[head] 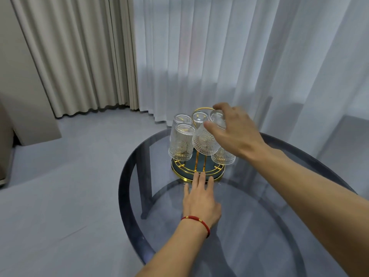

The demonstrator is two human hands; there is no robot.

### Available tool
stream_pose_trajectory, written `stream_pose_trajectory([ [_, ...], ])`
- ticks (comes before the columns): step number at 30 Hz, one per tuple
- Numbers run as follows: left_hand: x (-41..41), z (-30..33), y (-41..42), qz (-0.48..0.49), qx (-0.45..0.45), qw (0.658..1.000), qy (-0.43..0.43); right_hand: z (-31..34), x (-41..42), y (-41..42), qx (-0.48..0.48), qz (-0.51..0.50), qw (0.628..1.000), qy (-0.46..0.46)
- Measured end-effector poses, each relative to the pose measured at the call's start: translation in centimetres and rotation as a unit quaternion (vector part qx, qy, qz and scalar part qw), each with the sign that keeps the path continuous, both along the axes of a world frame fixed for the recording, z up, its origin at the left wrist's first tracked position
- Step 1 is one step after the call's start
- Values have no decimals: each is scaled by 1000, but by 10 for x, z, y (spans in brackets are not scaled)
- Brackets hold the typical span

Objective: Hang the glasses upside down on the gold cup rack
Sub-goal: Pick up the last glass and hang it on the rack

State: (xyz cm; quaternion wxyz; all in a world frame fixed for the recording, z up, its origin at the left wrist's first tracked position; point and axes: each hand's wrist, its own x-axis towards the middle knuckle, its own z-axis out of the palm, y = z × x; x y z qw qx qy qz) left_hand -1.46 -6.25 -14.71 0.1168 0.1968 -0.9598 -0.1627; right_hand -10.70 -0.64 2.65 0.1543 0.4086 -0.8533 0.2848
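**Five glasses at the gold rack, one of them in hand**

Five patterned clear glasses show around the gold cup rack (197,166), which stands on the far part of a round smoked-glass table (259,226); the rack has a dark round base with a gold rim and gold wires, and a gold loop handle (200,110) at its top. Two glasses on the left (180,140) sit mouth down, one just behind the other, their thick bottoms facing up; a third glass at the back (198,117) shows only its upturned bottom beneath the loop; a fourth, low on the right (223,156), is largely hidden under the right wrist, only its flared mouth visible.

The right hand (237,132) reaches in from the right and grips the fifth glass (205,140) by its bottom end, thumb on the near side and fingers curled over the far side; this glass is tilted, its wide mouth pointing down and towards the camera, above the middle of the rack; whether it rests on a prong cannot be told.

The left hand (201,200) lies flat with straight fingers, its fingertips touching the near rim of the rack base; it holds nothing; a red cord bracelet (197,221) circles the wrist.

Behind the table hang white sheer curtains (229,56) and beige drapes (75,56), over a grey floor (60,186).
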Motion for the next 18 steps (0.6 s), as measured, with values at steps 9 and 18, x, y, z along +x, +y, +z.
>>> stream_pose_trajectory([
  [9, 0, 1, -3, -13, 14, 1000, -1, -10, -18, -25, 112, 26, 993, 20],
  [18, -3, 1, -5, -11, 3, 1000, -26, -28, -29, -35, 187, 18, 981, 49],
])
